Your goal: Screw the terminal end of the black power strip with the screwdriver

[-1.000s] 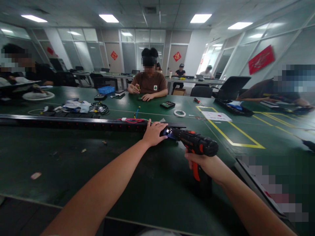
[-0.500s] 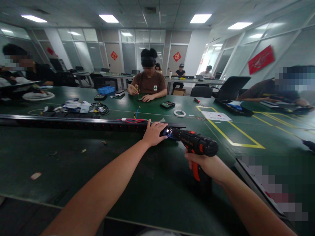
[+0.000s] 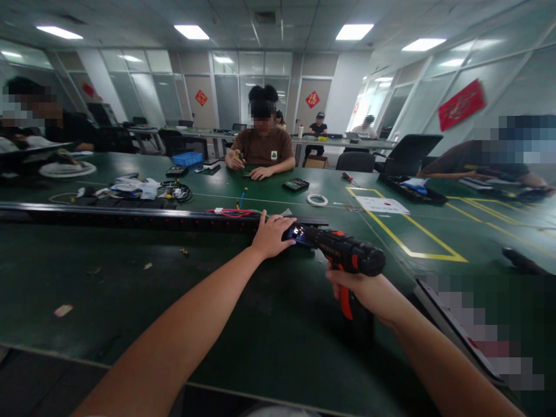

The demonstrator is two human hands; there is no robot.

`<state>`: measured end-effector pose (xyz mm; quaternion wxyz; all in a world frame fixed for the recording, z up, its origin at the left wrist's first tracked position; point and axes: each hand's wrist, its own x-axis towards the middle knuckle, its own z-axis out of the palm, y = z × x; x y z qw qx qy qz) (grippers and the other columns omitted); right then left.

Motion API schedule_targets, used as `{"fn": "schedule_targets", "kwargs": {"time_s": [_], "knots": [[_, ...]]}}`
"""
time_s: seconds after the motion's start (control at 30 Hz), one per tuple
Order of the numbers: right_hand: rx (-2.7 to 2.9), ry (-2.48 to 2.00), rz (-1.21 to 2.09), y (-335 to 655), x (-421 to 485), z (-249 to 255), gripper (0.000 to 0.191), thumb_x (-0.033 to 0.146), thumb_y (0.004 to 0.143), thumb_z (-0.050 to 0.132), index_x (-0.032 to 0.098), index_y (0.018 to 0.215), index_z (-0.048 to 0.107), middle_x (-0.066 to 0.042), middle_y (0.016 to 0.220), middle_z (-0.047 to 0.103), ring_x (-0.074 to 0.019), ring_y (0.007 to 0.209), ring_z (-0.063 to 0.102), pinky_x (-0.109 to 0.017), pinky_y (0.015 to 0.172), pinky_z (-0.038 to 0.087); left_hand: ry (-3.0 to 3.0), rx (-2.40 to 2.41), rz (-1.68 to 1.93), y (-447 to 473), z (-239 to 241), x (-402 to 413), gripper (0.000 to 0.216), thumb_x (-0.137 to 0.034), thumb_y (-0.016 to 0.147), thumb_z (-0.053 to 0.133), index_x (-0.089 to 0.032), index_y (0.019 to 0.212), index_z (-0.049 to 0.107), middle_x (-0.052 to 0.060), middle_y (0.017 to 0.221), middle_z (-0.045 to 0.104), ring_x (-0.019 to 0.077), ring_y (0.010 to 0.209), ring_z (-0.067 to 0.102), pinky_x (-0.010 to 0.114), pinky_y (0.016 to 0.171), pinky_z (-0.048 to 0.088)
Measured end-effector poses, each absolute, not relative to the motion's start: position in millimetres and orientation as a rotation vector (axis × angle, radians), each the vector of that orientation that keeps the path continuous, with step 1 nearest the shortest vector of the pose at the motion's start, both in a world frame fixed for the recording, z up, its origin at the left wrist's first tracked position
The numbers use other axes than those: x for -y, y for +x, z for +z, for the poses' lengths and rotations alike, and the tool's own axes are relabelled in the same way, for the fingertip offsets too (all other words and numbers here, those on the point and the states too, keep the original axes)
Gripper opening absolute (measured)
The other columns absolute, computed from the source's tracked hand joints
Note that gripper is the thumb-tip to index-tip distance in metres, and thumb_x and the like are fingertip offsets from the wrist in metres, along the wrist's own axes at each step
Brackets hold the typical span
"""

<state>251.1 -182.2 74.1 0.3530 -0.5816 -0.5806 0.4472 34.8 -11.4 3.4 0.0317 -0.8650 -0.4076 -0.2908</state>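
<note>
My right hand (image 3: 362, 289) is closed round the handle of a black and orange cordless drill (image 3: 347, 250). The drill points left, and its light shines on the end of a long black metal bar (image 3: 191, 222) lying across the table. At that lit end my left hand (image 3: 273, 236) grips the bar, thumb on the near side and fingers over the top. The drill's tip is right by my left thumb; the bit and whatever it touches are hidden. Red and green wires (image 3: 237, 214) run along the bar's far edge, beside my left hand.
Across the green table (image 3: 217, 324) a person (image 3: 263, 145) works on a small board. Bundled cables (image 3: 176, 191), a white tape ring (image 3: 317, 200), a blue basket (image 3: 187, 159) and a screwdriver (image 3: 347, 176) lie beyond the bar. Small scraps (image 3: 63, 310) lie on the near side.
A dark object at the right edge has come further into view, leftward. Both my hands, the drill and the bar look unmoved.
</note>
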Motion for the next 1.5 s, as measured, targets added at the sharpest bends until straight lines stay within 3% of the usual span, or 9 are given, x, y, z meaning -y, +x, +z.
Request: {"fn": "schedule_targets", "kwargs": {"time_s": [0.67,1.5], "knots": [[1.42,-1.495,1.207,248.2,184.3,74.9,0.033,0.039,0.078,0.073,0.02,0.103,0.065,0.003,0.061,0.064,-0.0207,0.061,0.064,-0.033,0.063,0.051,-2.673,1.246,-0.907,34.3,3.6,11.0,0.063,-0.052,0.094,0.067,-0.029,0.15,0.05,0.005,0.149,0.061,0.0281,0.141,0.047,0.065,0.127,-0.003],[1.441,-1.488,1.204,249.4,182.2,74.5,0.024,0.04,0.077,0.073,0.021,0.089,0.064,0.002,0.061,0.064,-0.0202,0.06,0.063,-0.034,0.062,0.052,-2.659,1.246,-0.891,34.8,3.0,10.9,0.063,-0.052,0.094,0.066,-0.03,0.151,0.049,0.005,0.149,0.06,0.0296,0.141,0.047,0.065,0.128,-0.002]]}}
